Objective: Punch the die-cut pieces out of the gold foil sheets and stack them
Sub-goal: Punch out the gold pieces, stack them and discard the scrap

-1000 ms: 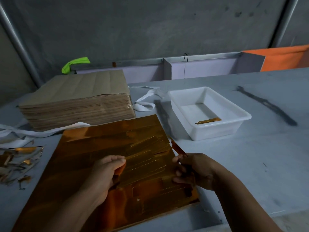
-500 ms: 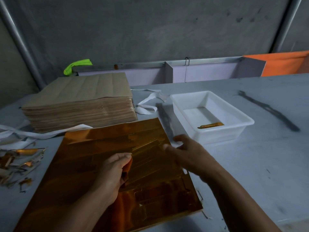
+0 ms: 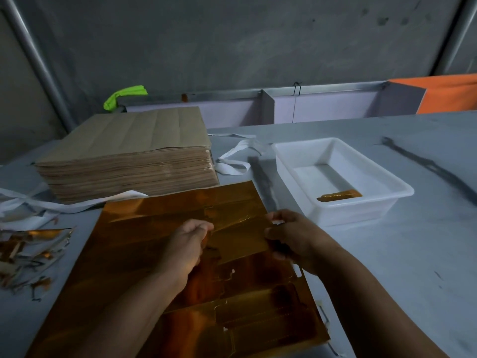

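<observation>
A large gold foil sheet [image 3: 144, 254] lies flat on the grey table in front of me, its die-cut outlines visible. Between my hands, a long die-cut piece [image 3: 240, 233] is partly lifted from the sheet. My left hand [image 3: 185, 246] pinches its left end with thumb and fingers. My right hand [image 3: 291, 236] grips its right end at the sheet's right edge, fingers curled. One gold piece [image 3: 340, 195] lies inside the white plastic tray [image 3: 387, 202] to the right.
A thick stack of brown paper sheets [image 3: 129, 153] stands behind the foil sheet. Gold scrap trimmings [image 3: 28, 254] litter the table at the left, with white strips [image 3: 237, 161] nearby. A low grey partition and an orange panel run along the table's far edge.
My right hand went from the sheet's right edge up toward the tray and has come back to grip the piece's right end. My left hand stayed pinching the left end.
</observation>
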`<action>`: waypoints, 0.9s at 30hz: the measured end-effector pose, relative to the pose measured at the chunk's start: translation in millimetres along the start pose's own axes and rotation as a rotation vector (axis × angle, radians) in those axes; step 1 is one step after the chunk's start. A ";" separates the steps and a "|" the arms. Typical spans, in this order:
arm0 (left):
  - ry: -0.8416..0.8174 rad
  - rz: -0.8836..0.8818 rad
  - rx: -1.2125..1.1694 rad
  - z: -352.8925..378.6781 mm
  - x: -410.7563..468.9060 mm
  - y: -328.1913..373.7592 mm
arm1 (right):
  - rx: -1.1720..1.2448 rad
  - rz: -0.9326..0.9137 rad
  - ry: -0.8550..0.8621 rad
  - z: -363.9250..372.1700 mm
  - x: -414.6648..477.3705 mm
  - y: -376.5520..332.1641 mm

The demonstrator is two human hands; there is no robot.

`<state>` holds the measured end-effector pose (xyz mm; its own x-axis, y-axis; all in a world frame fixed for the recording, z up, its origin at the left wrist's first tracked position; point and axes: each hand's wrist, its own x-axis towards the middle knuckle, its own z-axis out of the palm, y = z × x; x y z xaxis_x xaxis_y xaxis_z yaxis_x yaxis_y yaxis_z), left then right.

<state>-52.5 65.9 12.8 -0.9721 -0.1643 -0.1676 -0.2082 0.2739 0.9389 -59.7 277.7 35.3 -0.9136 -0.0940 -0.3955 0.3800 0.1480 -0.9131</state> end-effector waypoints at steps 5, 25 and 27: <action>0.081 0.006 0.083 -9.1 22.7 -1.2 | 0.053 -0.041 0.146 -8.3 18.7 -2.9; -0.295 0.305 0.941 24.1 57.1 -23.7 | -0.518 -0.214 0.431 4.2 45.3 9.9; -0.289 0.337 0.997 23.6 57.3 -23.3 | -0.463 -0.283 0.458 2.0 39.8 10.3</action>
<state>-105.9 72.5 -25.8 -0.9573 0.2564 -0.1336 0.2061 0.9294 0.3063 -91.9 273.5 9.9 -0.9757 0.2176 0.0254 0.1112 0.5915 -0.7986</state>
